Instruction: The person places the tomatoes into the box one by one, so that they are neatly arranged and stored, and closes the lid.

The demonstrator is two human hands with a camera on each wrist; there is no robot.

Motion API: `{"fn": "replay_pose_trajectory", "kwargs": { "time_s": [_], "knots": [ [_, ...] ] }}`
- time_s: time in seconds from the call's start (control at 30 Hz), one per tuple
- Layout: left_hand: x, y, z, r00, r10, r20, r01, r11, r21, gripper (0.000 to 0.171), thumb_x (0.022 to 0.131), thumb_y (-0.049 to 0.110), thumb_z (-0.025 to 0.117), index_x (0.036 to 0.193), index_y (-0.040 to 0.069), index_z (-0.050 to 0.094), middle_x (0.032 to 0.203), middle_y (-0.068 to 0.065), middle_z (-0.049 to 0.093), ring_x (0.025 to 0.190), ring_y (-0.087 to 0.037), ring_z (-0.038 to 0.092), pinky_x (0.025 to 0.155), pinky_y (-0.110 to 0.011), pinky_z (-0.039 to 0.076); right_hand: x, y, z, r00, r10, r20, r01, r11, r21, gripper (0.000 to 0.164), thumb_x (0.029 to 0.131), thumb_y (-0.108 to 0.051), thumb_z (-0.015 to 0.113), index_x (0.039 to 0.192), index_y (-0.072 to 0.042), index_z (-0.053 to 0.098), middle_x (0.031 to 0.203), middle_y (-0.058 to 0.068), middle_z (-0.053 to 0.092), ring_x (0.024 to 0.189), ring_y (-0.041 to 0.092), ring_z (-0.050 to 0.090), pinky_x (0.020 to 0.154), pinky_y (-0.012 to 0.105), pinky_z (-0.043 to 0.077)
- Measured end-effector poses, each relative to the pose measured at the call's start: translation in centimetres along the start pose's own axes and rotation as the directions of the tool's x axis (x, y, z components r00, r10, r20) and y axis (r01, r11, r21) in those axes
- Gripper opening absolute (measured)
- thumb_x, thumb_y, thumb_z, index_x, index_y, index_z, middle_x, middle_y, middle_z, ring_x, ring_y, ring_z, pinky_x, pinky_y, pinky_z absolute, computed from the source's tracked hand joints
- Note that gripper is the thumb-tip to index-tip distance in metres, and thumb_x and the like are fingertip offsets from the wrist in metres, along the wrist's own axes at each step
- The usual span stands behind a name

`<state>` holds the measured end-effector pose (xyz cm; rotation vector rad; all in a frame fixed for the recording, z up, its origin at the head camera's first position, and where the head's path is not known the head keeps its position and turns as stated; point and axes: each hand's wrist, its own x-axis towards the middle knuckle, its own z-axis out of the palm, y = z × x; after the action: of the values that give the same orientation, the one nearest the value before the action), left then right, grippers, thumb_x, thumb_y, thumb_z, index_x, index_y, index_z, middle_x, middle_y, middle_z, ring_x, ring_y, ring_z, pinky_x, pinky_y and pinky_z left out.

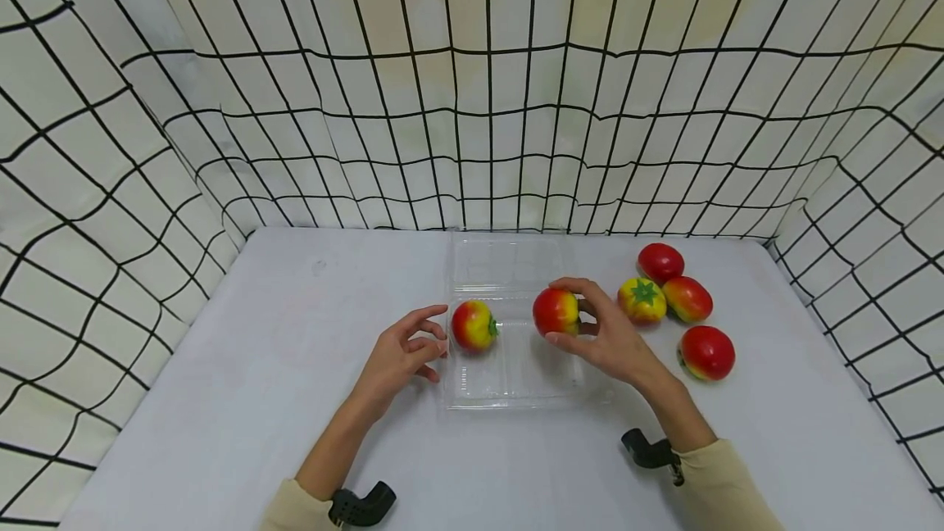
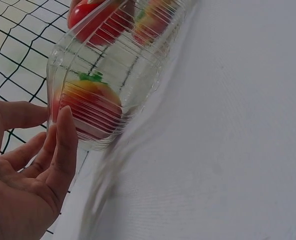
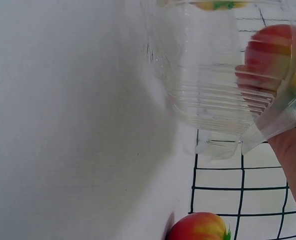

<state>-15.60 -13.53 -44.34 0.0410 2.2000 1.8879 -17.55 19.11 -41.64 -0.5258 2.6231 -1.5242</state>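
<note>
A clear plastic clamshell box (image 1: 475, 390) lies on the table with its lid (image 1: 505, 265) folded back. My right hand (image 1: 608, 338) grips a red-and-yellow tomato (image 1: 553, 311) between thumb and fingers, over the box's right half. Through the clear wall, the right wrist view shows this held tomato (image 3: 270, 57). Another tomato (image 1: 474, 326), its green top facing right, sits inside the box at the left. Beside the left wall is my left hand (image 1: 404, 355), fingers loosely bent. In the left wrist view its fingertips (image 2: 65, 117) are right at the wall.
Several more tomatoes are grouped to the right of the box, including a red one (image 1: 660, 262) at the back and another (image 1: 706, 352) nearer me. A white backdrop with a black grid (image 1: 487, 113) encloses the back and sides of the white table (image 1: 295, 400).
</note>
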Motion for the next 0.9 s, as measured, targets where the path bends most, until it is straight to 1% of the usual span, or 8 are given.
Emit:
{"fn": "replay_pose_trajectory", "kwargs": {
  "time_s": [0.17,0.27,0.33,0.43,0.47,0.57,0.7,0.9],
  "knots": [
    [0.1,0.0,0.0,1.0,0.0,0.002,0.0,1.0,-0.002,0.052,0.099,0.009,0.066,0.149,0.018,0.054,0.117,-0.015,0.058,0.093,-0.028,0.067,0.069,-0.025,0.063,0.1,-0.1,0.2,1.0,-0.01,0.01,0.01,1.0,0.012,0.072,0.089,-0.023,0.081,0.151,-0.022,0.044,0.156,0.012,0.046,0.137,0.043,0.055,0.104,0.053,0.057],
    [0.1,0.1,0.0,1.0,-0.001,0.0,0.001,1.0,0.0,0.053,0.099,0.01,0.066,0.15,0.018,0.053,0.118,-0.015,0.058,0.094,-0.027,0.068,0.069,-0.025,0.063,0.1,-0.2,0.3,1.0,0.006,0.008,-0.006,1.0,0.015,0.073,0.09,-0.022,0.082,0.151,-0.017,0.043,0.154,0.014,0.047,0.135,0.043,0.058,0.103,0.052,0.058],
    [0.1,0.0,0.0,1.0,-0.003,0.0,0.003,1.0,0.002,0.053,0.099,0.01,0.066,0.15,0.018,0.053,0.117,-0.014,0.058,0.094,-0.027,0.068,0.069,-0.025,0.063,0.2,-0.2,0.5,1.0,0.025,0.005,-0.025,1.0,0.013,0.072,0.089,-0.022,0.083,0.149,-0.017,0.044,0.153,0.014,0.049,0.133,0.041,0.059,0.103,0.051,0.058],
    [0.2,0.0,0.0,1.0,-0.008,-0.001,0.008,1.0,0.005,0.053,0.099,0.01,0.066,0.15,0.018,0.053,0.117,-0.014,0.058,0.094,-0.026,0.068,0.07,-0.025,0.063,0.4,-0.2,0.8,0.999,0.04,0.006,-0.04,0.999,0.002,0.07,0.088,-0.023,0.084,0.147,-0.016,0.047,0.152,0.012,0.052,0.133,0.037,0.059,0.106,0.051,0.056],
    [0.1,0.0,0.0,1.0,-0.01,-0.002,0.01,1.0,0.005,0.053,0.099,0.01,0.066,0.15,0.018,0.053,0.117,-0.014,0.058,0.094,-0.026,0.068,0.07,-0.025,0.063,0.5,-0.2,1.0,0.999,0.044,0.006,-0.044,0.999,-0.001,0.069,0.088,-0.024,0.084,0.146,-0.017,0.048,0.151,0.011,0.053,0.133,0.035,0.059,0.107,0.051,0.056],
    [0.1,0.0,0.0,1.0,-0.008,-0.002,0.008,1.0,0.004,0.053,0.099,0.01,0.066,0.15,0.018,0.053,0.117,-0.014,0.058,0.093,-0.025,0.068,0.07,-0.025,0.063,0.6,-0.4,1.3,0.999,0.038,0.009,-0.038,0.999,-0.015,0.068,0.087,-0.027,0.084,0.145,-0.019,0.05,0.15,0.009,0.055,0.135,0.033,0.056,0.109,0.051,0.055],
    [0.0,0.0,-0.1,1.0,-0.004,0.001,0.004,1.0,0.001,0.054,0.099,0.01,0.066,0.15,0.017,0.053,0.116,-0.014,0.058,0.093,-0.024,0.069,0.069,-0.024,0.062,0.6,-0.6,1.7,1.0,0.021,0.009,-0.021,0.999,-0.037,0.067,0.087,-0.03,0.085,0.145,-0.019,0.052,0.148,0.008,0.056,0.136,0.032,0.055,0.107,0.051,0.056],
    [0.1,-0.1,-0.2,1.0,0.0,0.013,0.0,1.0,-0.002,0.054,0.099,0.009,0.066,0.151,0.016,0.052,0.116,-0.013,0.058,0.093,-0.024,0.069,0.069,-0.024,0.062,0.8,-0.9,2.0,1.0,0.015,-0.01,-0.016,0.997,-0.082,0.066,0.085,-0.031,0.086,0.143,-0.019,0.058,0.142,0.007,0.056,0.13,0.029,0.057,0.104,0.054,0.057]
  ]
}}
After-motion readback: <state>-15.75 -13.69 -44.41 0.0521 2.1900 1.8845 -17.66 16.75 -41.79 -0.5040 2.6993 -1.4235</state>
